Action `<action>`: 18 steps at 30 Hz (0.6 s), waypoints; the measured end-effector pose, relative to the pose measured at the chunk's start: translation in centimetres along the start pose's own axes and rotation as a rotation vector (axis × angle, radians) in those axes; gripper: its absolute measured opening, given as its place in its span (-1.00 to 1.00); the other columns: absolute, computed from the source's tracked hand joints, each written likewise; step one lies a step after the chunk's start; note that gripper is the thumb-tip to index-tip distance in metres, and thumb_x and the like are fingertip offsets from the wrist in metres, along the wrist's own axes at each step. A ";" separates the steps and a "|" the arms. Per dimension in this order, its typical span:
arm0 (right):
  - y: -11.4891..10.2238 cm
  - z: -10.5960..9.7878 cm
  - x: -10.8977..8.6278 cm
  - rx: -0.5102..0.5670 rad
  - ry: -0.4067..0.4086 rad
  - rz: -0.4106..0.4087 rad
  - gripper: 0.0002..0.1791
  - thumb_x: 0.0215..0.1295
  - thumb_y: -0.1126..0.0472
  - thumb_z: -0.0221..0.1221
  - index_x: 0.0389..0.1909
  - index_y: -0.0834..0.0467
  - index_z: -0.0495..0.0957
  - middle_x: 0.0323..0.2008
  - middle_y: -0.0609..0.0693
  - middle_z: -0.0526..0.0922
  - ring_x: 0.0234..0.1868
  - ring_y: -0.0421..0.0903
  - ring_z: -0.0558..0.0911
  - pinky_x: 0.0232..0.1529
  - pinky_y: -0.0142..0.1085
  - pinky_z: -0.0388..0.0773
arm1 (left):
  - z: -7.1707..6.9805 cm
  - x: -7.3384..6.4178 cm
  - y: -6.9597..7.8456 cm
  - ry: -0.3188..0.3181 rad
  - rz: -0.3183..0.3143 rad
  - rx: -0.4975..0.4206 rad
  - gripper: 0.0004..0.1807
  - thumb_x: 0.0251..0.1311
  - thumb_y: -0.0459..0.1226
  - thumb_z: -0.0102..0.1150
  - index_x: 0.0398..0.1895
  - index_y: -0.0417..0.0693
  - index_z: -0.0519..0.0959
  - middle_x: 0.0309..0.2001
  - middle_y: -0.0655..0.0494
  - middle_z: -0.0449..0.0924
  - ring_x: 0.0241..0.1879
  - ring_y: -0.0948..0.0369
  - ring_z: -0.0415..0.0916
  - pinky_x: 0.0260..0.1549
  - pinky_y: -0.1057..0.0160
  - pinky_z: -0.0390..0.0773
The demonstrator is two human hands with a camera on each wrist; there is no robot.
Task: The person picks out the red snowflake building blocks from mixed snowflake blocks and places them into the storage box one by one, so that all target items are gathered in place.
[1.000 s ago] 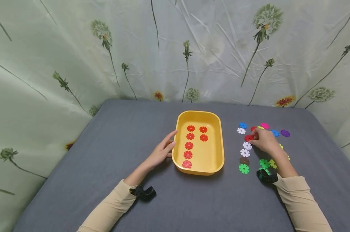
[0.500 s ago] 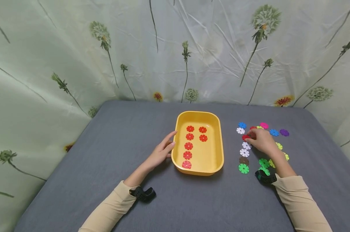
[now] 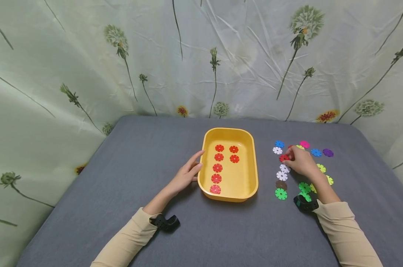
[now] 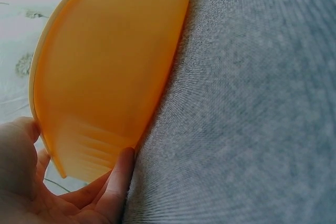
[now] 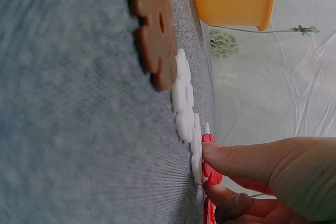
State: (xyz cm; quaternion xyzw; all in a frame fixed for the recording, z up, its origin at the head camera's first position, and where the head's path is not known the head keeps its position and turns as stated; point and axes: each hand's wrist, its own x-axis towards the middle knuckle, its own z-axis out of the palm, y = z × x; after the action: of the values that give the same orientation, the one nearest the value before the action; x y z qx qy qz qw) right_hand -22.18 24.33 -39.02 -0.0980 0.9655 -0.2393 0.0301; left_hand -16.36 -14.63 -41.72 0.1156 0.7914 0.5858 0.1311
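Note:
In the head view a yellow plastic tray (image 3: 229, 198) holds several red notched discs (image 3: 217, 168) in two columns. My left hand (image 3: 184, 176) touches the tray's left side, thumb and index finger at the rim. The left wrist view shows other fingers against the outer wall (image 4: 110, 66), low by the cloth. To the tray's right, my right hand (image 3: 303, 162) pinches a red notched disc (image 3: 283, 158) between thumb and fingers. In the right wrist view this red disc (image 5: 212, 169) stands beside a white disc (image 5: 196, 150). Another red disc is partly hidden by the fingers.
Around the right hand lie blue (image 3: 279, 144), pink (image 3: 304, 144), purple (image 3: 328, 152), yellow (image 3: 321, 168), green (image 3: 281, 194) and brown (image 3: 281, 185) discs. Grey cloth (image 3: 148, 148) covers the table. A flowered curtain (image 3: 174, 81) hangs behind its far edge.
The right hand has shifted slightly left with the red disc between its fingers, uncovering yellow discs on its right. The left hand and tray stay in place.

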 end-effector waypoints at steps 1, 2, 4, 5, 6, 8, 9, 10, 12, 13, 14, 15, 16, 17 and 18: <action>0.0 0.0 -0.1 -0.002 0.003 0.003 -0.67 0.13 0.27 0.25 -0.20 0.37 0.39 -0.46 0.15 0.45 -0.43 -0.04 0.38 -0.48 -0.34 0.25 | 0.0 0.0 0.0 0.001 -0.002 -0.001 -0.46 0.42 -0.05 -0.19 0.42 0.43 0.02 0.27 -0.19 0.33 0.17 -0.07 0.45 -0.06 0.09 0.63; 0.0 0.0 -0.1 -0.006 0.009 0.003 -0.67 0.12 0.26 0.25 -0.20 0.36 0.39 -0.47 0.14 0.45 -0.45 -0.05 0.38 -0.50 -0.34 0.24 | 0.1 0.0 0.0 0.002 -0.004 -0.003 -0.46 0.42 -0.06 -0.18 0.42 0.44 0.03 0.27 -0.18 0.33 0.16 -0.06 0.45 -0.07 0.09 0.63; 0.1 0.0 -0.3 -0.015 0.024 0.000 -0.67 0.12 0.26 0.25 -0.18 0.35 0.41 -0.50 0.12 0.44 -0.49 -0.07 0.37 -0.53 -0.34 0.23 | 0.1 0.0 -0.1 0.007 -0.007 -0.007 -0.47 0.42 -0.06 -0.18 0.42 0.44 0.04 0.26 -0.18 0.34 0.16 -0.06 0.46 -0.08 0.10 0.63; 0.1 0.0 -0.3 -0.018 0.033 -0.003 -0.68 0.11 0.26 0.25 -0.18 0.34 0.42 -0.52 0.11 0.45 -0.51 -0.08 0.36 -0.55 -0.34 0.22 | 0.1 0.0 -0.1 0.011 -0.010 -0.007 -0.47 0.42 -0.06 -0.18 0.41 0.45 0.05 0.26 -0.17 0.35 0.16 -0.05 0.46 -0.08 0.10 0.64; 0.1 0.0 -0.4 -0.020 0.041 -0.004 -0.68 0.11 0.25 0.26 -0.18 0.33 0.43 -0.53 0.10 0.45 -0.53 -0.09 0.36 -0.56 -0.35 0.22 | 0.1 0.0 -0.1 0.009 -0.010 -0.007 -0.47 0.42 -0.06 -0.18 0.41 0.46 0.05 0.26 -0.17 0.34 0.16 -0.05 0.46 -0.08 0.09 0.63; 0.2 0.0 -0.4 -0.021 0.064 -0.014 -0.70 0.09 0.26 0.27 -0.19 0.31 0.47 -0.55 0.10 0.47 -0.55 -0.11 0.36 -0.57 -0.35 0.21 | 0.1 0.0 -0.1 0.008 -0.011 -0.005 -0.47 0.42 -0.06 -0.18 0.41 0.46 0.05 0.27 -0.16 0.34 0.16 -0.05 0.46 -0.07 0.09 0.63; 0.1 0.0 -0.4 -0.021 0.075 -0.017 -0.71 0.09 0.26 0.28 -0.20 0.30 0.48 -0.56 0.10 0.48 -0.56 -0.11 0.36 -0.58 -0.35 0.21 | 0.1 0.0 -0.1 0.006 -0.009 -0.006 -0.47 0.42 -0.06 -0.18 0.41 0.46 0.05 0.27 -0.16 0.34 0.16 -0.05 0.46 -0.07 0.08 0.63; 0.1 0.0 -0.4 -0.021 0.087 -0.019 -0.72 0.08 0.26 0.29 -0.21 0.29 0.50 -0.56 0.10 0.50 -0.56 -0.11 0.37 -0.58 -0.35 0.22 | 0.0 0.0 -0.1 0.005 -0.008 -0.006 -0.48 0.42 -0.06 -0.18 0.41 0.47 0.05 0.27 -0.16 0.34 0.17 -0.05 0.46 -0.07 0.08 0.63; 0.0 0.0 -0.3 -0.018 0.108 -0.024 -0.73 0.06 0.27 0.31 -0.23 0.27 0.52 -0.56 0.12 0.52 -0.56 -0.10 0.38 -0.58 -0.35 0.23 | 0.0 0.0 -0.1 0.006 -0.005 -0.008 -0.48 0.42 -0.07 -0.19 0.41 0.47 0.04 0.27 -0.17 0.34 0.17 -0.06 0.46 -0.06 0.08 0.63; -0.1 0.0 -0.3 -0.015 0.116 -0.027 -0.74 0.06 0.27 0.32 -0.23 0.27 0.53 -0.55 0.13 0.53 -0.55 -0.09 0.39 -0.58 -0.35 0.23 | -0.1 0.1 -0.1 0.005 -0.005 -0.008 -0.48 0.42 -0.07 -0.19 0.41 0.48 0.04 0.27 -0.17 0.34 0.17 -0.06 0.46 -0.06 0.08 0.62; -0.2 -0.1 -0.3 -0.012 0.121 -0.029 -0.74 0.06 0.28 0.32 -0.23 0.27 0.54 -0.55 0.14 0.54 -0.55 -0.08 0.40 -0.58 -0.35 0.24 | -0.1 0.1 0.0 0.006 -0.005 -0.008 -0.48 0.42 -0.07 -0.19 0.41 0.47 0.04 0.26 -0.17 0.34 0.17 -0.06 0.46 -0.06 0.08 0.62; -0.3 -0.1 -0.4 -0.011 0.127 -0.031 -0.75 0.06 0.28 0.32 -0.24 0.26 0.55 -0.54 0.16 0.56 -0.54 -0.07 0.41 -0.57 -0.35 0.25 | -0.1 0.1 0.0 0.006 -0.006 -0.007 -0.47 0.42 -0.06 -0.19 0.41 0.47 0.04 0.26 -0.16 0.34 0.17 -0.06 0.45 -0.06 0.08 0.62; -0.3 -0.1 -0.4 -0.010 0.132 -0.034 -0.76 0.06 0.29 0.32 -0.24 0.26 0.56 -0.54 0.17 0.57 -0.54 -0.07 0.42 -0.57 -0.35 0.25 | -0.1 0.1 0.0 0.006 -0.008 -0.006 -0.47 0.42 -0.06 -0.19 0.41 0.47 0.04 0.26 -0.16 0.34 0.17 -0.05 0.45 -0.06 0.08 0.63; -0.3 -0.1 -0.3 -0.009 0.135 -0.036 -0.76 0.06 0.30 0.32 -0.24 0.27 0.57 -0.53 0.18 0.58 -0.54 -0.06 0.44 -0.56 -0.35 0.26 | -0.1 0.1 0.0 0.005 -0.005 -0.005 -0.47 0.43 -0.06 -0.19 0.42 0.45 0.03 0.27 -0.17 0.34 0.18 -0.06 0.45 -0.06 0.08 0.63; -0.3 -0.1 -0.3 -0.009 0.137 -0.039 -0.76 0.05 0.30 0.32 -0.24 0.27 0.57 -0.53 0.18 0.59 -0.53 -0.06 0.44 -0.56 -0.35 0.26 | -0.1 0.1 0.0 0.004 -0.011 -0.006 -0.47 0.42 -0.06 -0.19 0.41 0.46 0.03 0.27 -0.17 0.34 0.18 -0.05 0.45 -0.06 0.08 0.62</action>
State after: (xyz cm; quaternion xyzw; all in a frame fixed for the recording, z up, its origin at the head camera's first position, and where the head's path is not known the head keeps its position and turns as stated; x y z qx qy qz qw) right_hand -21.79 24.17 -38.79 -0.1002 0.9643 -0.2415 -0.0410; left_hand -16.45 -14.67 -41.66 0.1096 0.7906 0.5875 0.1331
